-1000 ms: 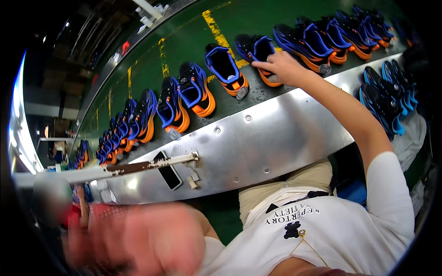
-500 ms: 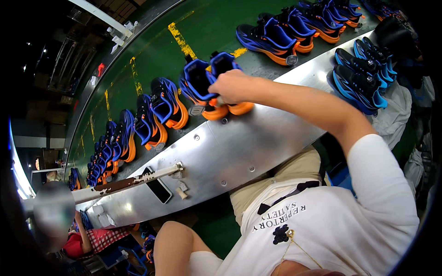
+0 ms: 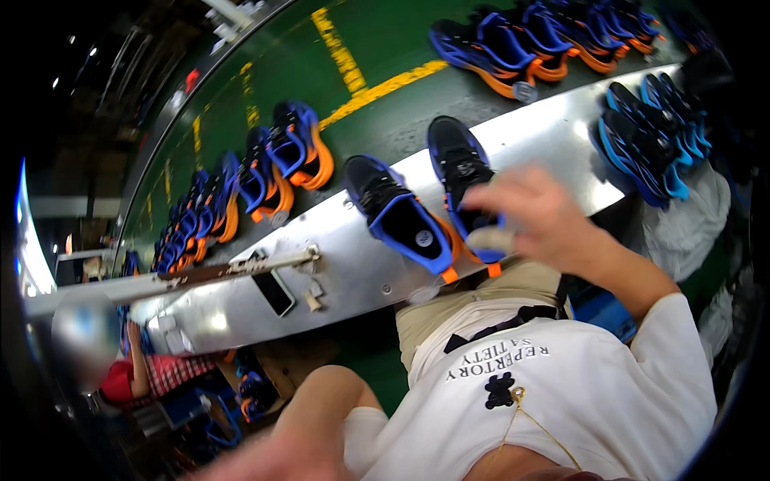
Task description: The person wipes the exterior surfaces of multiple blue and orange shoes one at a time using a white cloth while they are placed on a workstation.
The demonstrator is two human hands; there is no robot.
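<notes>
One head-worn fisheye looks steeply down, close over the metal bench (image 3: 513, 152).

Pair of black-blue-orange sneakers (image 3: 433, 210) lies side by side across metal ledge, toes toward me, under my right hand (image 3: 539, 215).

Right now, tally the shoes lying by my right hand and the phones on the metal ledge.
Shoes: 2
Phones: 1
Total: 3
</notes>
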